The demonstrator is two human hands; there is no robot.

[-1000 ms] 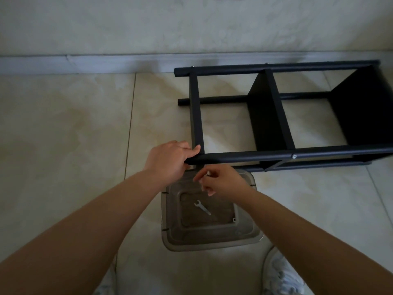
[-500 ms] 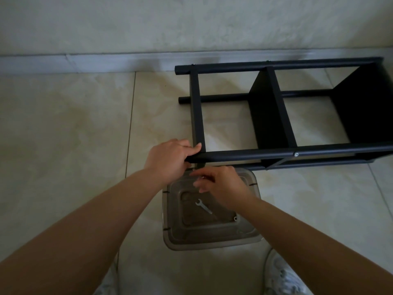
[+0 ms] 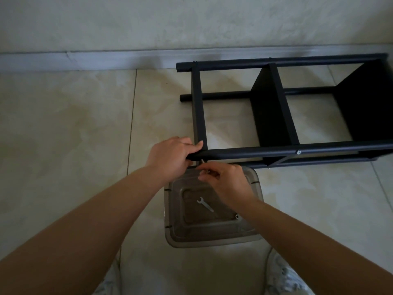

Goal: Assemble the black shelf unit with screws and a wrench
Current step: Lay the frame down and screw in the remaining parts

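Black shelf unit (image 3: 285, 116) is lying on its side on the tiled floor (image 3: 63, 128), near the wall, with one silver screw (image 3: 299, 152) already showing in the near tube. Left hand (image 3: 172, 156) is gripping the near tube's end, fingers curled over it, steadying the corner joint. Right hand (image 3: 225, 182) is working just below that tube end, fingertips pinched together on something small and pale, likely another screw; too small to tell for sure. Wrench (image 3: 204, 203) is lying untouched in the clear plastic tub (image 3: 212, 239) under the right wrist, with one small loose fitting (image 3: 236, 216) in the tub corner.

Handling guess: the frame looks like thin metal tube with panels, so stiff but fairly light, and it is likely to slide on smooth tile when pushed. Best hold is the tube right beside the joint, as the left hand is doing. The screw is tiny and easy to drop, so fingertip pinch only. The wrench is flat and thin, awkward to lift off the tub bottom; take it by the shank.
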